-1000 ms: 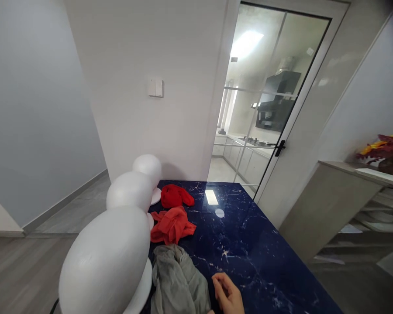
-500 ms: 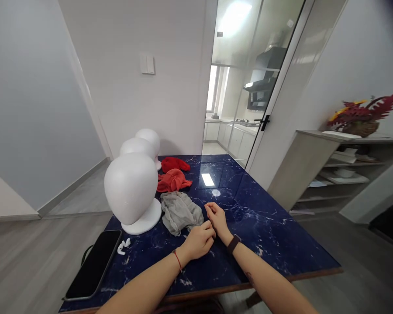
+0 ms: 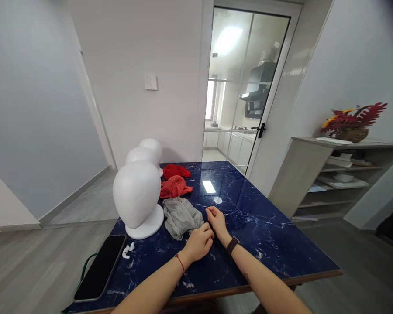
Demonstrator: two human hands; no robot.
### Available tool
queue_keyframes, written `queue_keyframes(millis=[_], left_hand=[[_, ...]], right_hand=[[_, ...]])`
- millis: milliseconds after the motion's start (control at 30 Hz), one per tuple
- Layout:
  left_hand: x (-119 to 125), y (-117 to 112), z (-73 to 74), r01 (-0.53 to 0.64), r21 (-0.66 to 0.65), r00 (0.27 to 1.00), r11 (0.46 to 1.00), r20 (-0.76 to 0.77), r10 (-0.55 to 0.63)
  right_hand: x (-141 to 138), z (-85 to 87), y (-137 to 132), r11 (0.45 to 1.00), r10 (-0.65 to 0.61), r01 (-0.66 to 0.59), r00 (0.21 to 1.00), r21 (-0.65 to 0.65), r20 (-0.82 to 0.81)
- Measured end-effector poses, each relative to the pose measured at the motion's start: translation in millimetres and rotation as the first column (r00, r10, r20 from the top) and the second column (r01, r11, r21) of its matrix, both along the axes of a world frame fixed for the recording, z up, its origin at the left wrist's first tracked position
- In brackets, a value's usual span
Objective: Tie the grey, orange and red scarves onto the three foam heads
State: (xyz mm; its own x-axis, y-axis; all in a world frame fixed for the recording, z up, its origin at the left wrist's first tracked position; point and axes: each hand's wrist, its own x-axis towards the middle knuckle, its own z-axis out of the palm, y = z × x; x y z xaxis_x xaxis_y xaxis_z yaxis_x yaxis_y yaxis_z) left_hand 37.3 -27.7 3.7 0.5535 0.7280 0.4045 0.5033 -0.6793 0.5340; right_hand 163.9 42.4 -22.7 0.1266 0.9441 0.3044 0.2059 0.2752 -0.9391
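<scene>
My left hand (image 3: 200, 242) rests on the dark blue marble-patterned table (image 3: 262, 253), fingers curled in and nothing visible in them. Just beyond it on the right lies my right hand (image 3: 218, 222), its fingers also curled together with nothing showing between them. The two hands are close to each other. A crumpled thin grey cloth (image 3: 181, 218) lies by my left hand; I cannot tell whether they touch. Behind the cloth are a coral-red crumpled fabric piece (image 3: 175, 186) and a brighter red one (image 3: 176, 171). Left of these, three white foam mannequin heads (image 3: 137, 192) stand in a row.
A black phone (image 3: 101, 267) with a green strap and small white earbuds (image 3: 128, 250) lie at the table's left. A glass door (image 3: 239, 100) stands behind the table. To the right is a grey shelf unit (image 3: 283, 174) with a red plant arrangement (image 3: 353, 122) on top.
The camera view has tilted up slightly, so things on the table sit lower in the picture. Both hands keep nearly the same pose beside the grey cloth.
</scene>
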Motion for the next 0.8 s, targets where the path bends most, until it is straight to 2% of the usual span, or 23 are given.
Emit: queue_keyframes(millis=[300,633,800], left_hand=[[-8,5,0.0,-0.045,-0.003,0.999,0.999,0.007,0.045],[-15,9,5.8,-0.05,0.045,0.999,0.998,0.001,0.05],[-19,11,11.1,-0.052,0.078,0.998,0.996,-0.026,0.054]], right_hand=[[-4,7.0,-10,1.0,0.017,-0.017,1.0,-0.003,0.024],[2,-0.8,-3,1.0,0.017,-0.017,1.0,-0.012,0.004],[1,3.6,-7,0.998,0.029,-0.034,0.996,0.046,0.088]])
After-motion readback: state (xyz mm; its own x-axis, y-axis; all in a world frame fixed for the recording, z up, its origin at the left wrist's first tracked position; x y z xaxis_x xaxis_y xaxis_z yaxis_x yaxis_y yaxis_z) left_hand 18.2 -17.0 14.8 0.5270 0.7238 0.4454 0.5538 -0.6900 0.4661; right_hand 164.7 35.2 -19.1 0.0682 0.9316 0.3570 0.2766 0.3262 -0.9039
